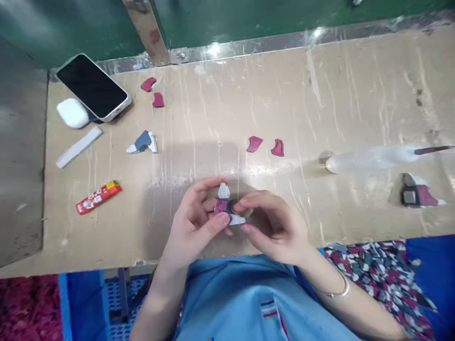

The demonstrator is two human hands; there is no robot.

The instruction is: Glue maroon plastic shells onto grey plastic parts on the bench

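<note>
My left hand [199, 220] pinches a small flat piece [222, 206] between thumb and fingers, above the table near my body. The piece is maroon with raised lines, joined to dark blue and white parts; one white tip points up and another points right. From the right, my right hand [275, 222] has its curled fingertips against the dark blue and white edge of this piece. Its thumb lies by the lower white tip. Beyond the hands, two loose maroon pieces [255, 144] [277, 148] lie on the table. Fingers partly hide the held piece.
On the left are a phone [94, 87], a white case [73, 113], a pale strip [79, 147], a red packet [98, 197], a blue-white piece [143, 141] and maroon pieces [158, 100]. A translucent bottle [369, 160] and a black-maroon piece [419, 192] lie right. Below is a bin of scraps [377, 274].
</note>
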